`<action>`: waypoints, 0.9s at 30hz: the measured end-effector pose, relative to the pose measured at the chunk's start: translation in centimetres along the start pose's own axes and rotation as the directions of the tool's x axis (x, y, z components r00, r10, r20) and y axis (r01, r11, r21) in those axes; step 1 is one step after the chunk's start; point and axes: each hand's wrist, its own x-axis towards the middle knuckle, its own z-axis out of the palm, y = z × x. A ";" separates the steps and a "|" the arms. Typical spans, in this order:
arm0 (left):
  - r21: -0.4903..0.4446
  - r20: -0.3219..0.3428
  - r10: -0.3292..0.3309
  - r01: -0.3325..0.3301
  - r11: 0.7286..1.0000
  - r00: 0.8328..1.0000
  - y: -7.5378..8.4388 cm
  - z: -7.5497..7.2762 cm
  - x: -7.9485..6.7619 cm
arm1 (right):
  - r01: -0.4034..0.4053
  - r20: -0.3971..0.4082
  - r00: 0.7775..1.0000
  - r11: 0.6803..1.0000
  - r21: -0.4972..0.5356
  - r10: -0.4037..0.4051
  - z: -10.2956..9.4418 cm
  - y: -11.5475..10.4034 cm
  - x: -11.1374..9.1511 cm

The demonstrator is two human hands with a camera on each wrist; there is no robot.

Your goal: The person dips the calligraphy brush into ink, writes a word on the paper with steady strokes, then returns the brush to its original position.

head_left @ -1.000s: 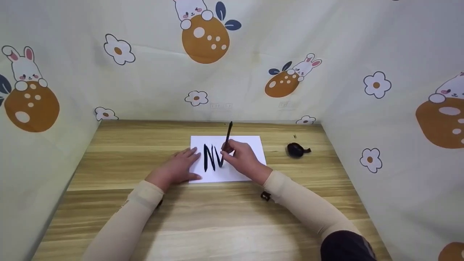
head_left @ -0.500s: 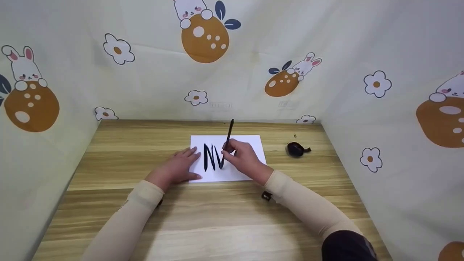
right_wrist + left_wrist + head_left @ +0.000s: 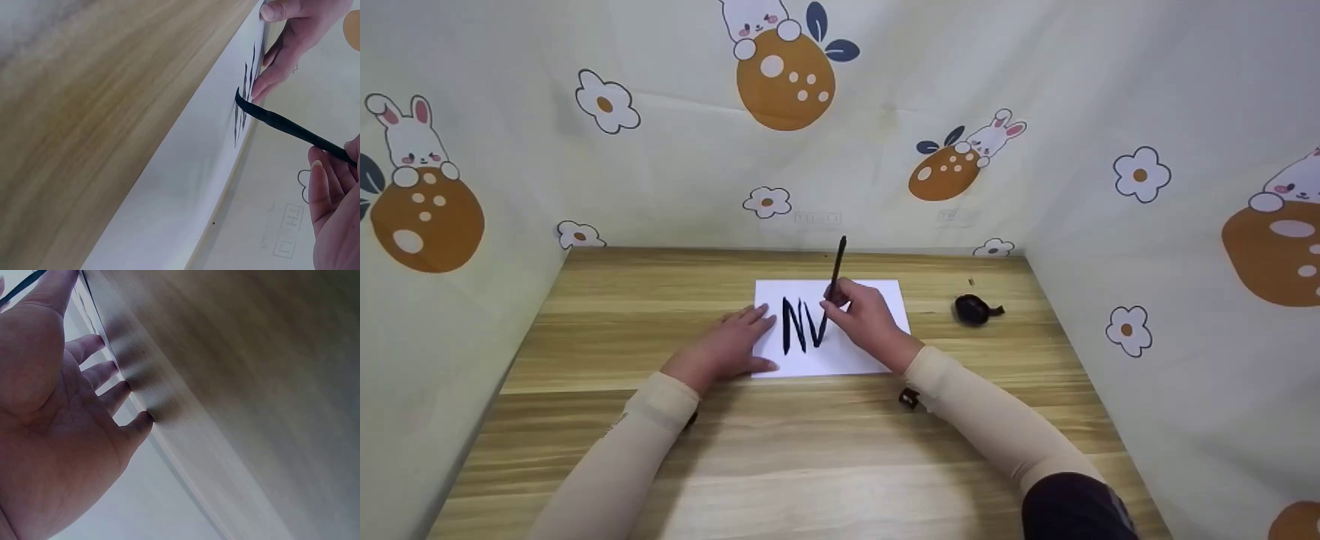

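A white sheet of paper (image 3: 855,360) lies on the wooden table, with thick black zigzag strokes (image 3: 786,326) on its left half. My right hand (image 3: 866,319) pinches a dark ink brush (image 3: 838,264) by its handle, which leans up and away. In the right wrist view, the bent bristle tip of the brush (image 3: 243,103) meets the paper at the strokes. My left hand (image 3: 727,345) rests on the sheet's left edge with its fingers spread. Seen in the left wrist view, the fingertips of the left hand (image 3: 62,382) touch down along the surface, holding nothing.
To the right of the paper sits a small round black dish (image 3: 972,310) with a short handle. A tiny dark speck (image 3: 970,282) lies behind it. Pale cloth walls (image 3: 675,172) printed with rabbits and flowers enclose the table (image 3: 795,457) at the back and sides.
My right hand and the brush have moved slightly toward the paper's far edge, after a slight move toward the near side. The left hand and paper stay in place.
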 end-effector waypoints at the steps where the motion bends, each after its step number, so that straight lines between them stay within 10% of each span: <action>1: 0.005 0.002 0.000 0.000 1.000 1.000 0.0 0.0 0.0 | -0.002 -0.003 1.000 1.000 -0.002 0.002 0.0 0.1 0.1; 27: -0.004 0.030 -0.037 0.038 0.999 0.999 0.2 -0.2 -0.1 | -0.076 -0.074 0.994 0.997 -0.027 0.074 0.7 2.4 4.4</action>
